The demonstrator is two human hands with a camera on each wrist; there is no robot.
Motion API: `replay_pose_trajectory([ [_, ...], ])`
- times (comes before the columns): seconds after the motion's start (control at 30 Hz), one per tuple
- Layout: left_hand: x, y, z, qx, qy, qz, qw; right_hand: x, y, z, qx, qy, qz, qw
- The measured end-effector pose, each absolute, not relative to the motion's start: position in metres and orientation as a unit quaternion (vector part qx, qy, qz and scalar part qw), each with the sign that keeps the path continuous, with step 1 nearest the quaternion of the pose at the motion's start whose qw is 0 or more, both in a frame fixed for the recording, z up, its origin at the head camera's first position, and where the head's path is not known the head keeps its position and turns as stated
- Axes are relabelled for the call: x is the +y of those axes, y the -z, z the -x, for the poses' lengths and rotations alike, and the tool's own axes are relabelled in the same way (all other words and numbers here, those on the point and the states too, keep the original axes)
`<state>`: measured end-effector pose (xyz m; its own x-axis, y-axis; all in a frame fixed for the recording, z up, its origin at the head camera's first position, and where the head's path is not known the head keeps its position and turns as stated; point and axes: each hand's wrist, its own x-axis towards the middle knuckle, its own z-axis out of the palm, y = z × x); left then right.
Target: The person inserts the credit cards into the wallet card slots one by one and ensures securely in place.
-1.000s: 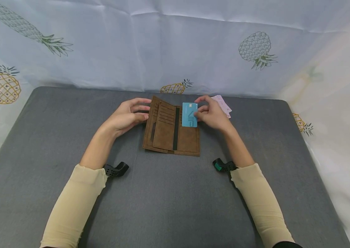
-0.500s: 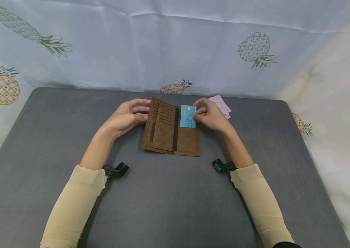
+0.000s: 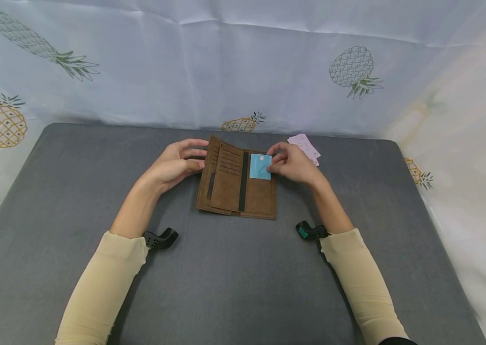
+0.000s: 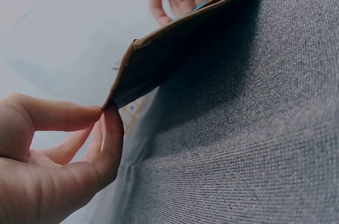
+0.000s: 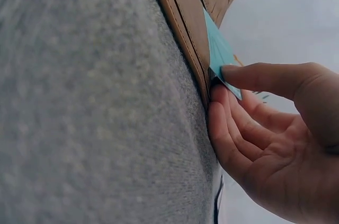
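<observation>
A brown wallet (image 3: 259, 201) lies unfolded on the table, its left flap raised at a slant. The left hand (image 3: 175, 163) pinches that flap's outer edge between thumb and fingers, as the left wrist view shows up close. In the right half of the wallet stands a light blue card (image 3: 260, 166), its lower part hidden in a slot. Thumb and fingers of the right hand (image 3: 292, 163) pinch the card's right edge; in the right wrist view the thumb lies on the face of the card (image 5: 222, 54), and the other fingers are by the wallet's edge.
Several pink cards (image 3: 305, 145) lie fanned on the grey table (image 3: 234, 278) behind the right hand. A white cloth with pineapple prints (image 3: 243, 62) hangs behind the table's far edge. Black wrist cameras (image 3: 162, 238) sit at both wrists.
The right hand has moved the blue card slightly left and down into the wallet's slot, so less of it shows. The left hand has stayed at the flap.
</observation>
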<state>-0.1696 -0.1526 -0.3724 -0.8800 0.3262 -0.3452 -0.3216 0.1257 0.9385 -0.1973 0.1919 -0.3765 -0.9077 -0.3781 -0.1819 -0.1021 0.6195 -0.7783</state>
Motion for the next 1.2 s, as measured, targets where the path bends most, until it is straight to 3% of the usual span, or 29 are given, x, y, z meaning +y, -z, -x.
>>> replay_pose_trajectory([
  [1.2, -0.1502, 0.3715, 0.1693, 0.718, -0.652, 0.001, 0.241, 0.1962, 0.3755, 0.1983, 0.873, 0.405, 0.187, 0.198],
])
